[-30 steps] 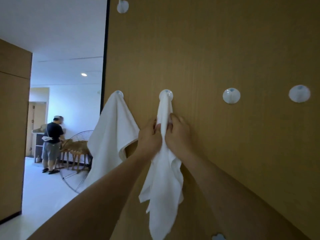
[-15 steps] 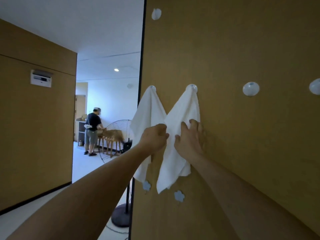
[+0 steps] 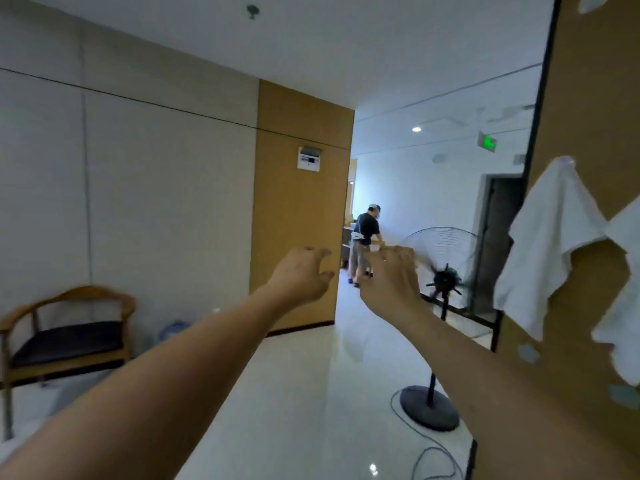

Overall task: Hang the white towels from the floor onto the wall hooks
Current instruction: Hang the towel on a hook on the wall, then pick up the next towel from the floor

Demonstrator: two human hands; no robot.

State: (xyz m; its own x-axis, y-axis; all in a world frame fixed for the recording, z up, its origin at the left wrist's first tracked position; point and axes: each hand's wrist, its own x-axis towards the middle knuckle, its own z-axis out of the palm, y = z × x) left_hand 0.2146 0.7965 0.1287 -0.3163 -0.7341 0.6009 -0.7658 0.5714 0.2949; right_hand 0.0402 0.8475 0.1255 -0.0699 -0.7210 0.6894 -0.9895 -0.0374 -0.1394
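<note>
At the far right, two white towels point(image 3: 554, 251) hang on the wooden wall point(image 3: 595, 98), one peaked over its hook point(image 3: 565, 161). Left hand point(image 3: 300, 278) and right hand point(image 3: 393, 282) hover well apart from them, fingers loosely spread, holding nothing, probably freed to fetch another towel

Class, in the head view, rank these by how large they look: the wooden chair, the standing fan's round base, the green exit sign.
Largest to smallest as they look:
1. wooden chair
2. fan base
3. green exit sign
The sign hangs farther off, so true sizes stay unsure.
</note>
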